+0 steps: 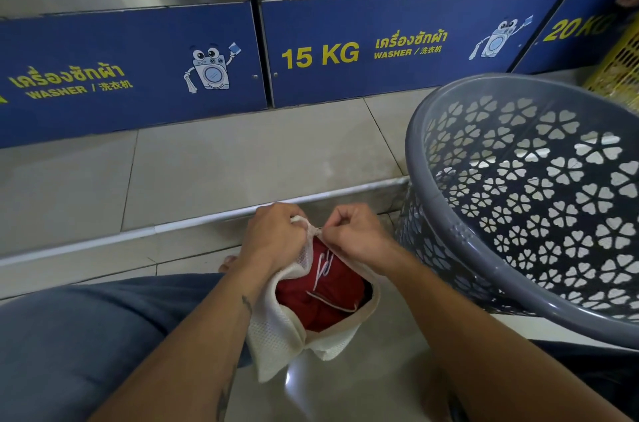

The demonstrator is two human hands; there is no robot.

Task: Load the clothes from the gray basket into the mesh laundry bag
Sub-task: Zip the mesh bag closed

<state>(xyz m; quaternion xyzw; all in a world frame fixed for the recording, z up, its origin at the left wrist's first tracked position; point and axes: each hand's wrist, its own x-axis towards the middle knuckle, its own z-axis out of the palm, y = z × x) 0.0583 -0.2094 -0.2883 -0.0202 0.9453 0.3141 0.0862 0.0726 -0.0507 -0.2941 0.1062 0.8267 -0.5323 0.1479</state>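
1. Blue-trousered legs (86,335) fill the bottom of the view; the person crouches or sits low on the tiled floor (363,369), with both forearms reaching forward.
2. Between the forearms sits the white mesh laundry bag (276,335), its mouth turned up toward the camera. A red garment (318,297) with white lettering is packed inside and fills the opening.
3. At the far rim of the bag, the left hand (273,235) is curled shut around a bunch of mesh and what looks like the drawstring cord (313,229).
4. Touching that same spot, the right hand (356,235) is closed in a pinch on the cord, so both hands seem to be working on the closure rather than adding clothes.
5. Just to the right, the gray basket (518,290) with flower-shaped cut-outs is tipped toward the person. The inner wall that shows is bare, with no clothes visible, though its bottom runs out of frame, so I cannot be sure it is fully emptied.
6. Judged from this, loading appears done or nearly so; what remains is likely drawing the mouth shut.
7. Farther off, a tiled step (242,158) rises to the blue washer panels (345,51) marked 15 KG, and a yellow basket (619,69) stands at the far right.
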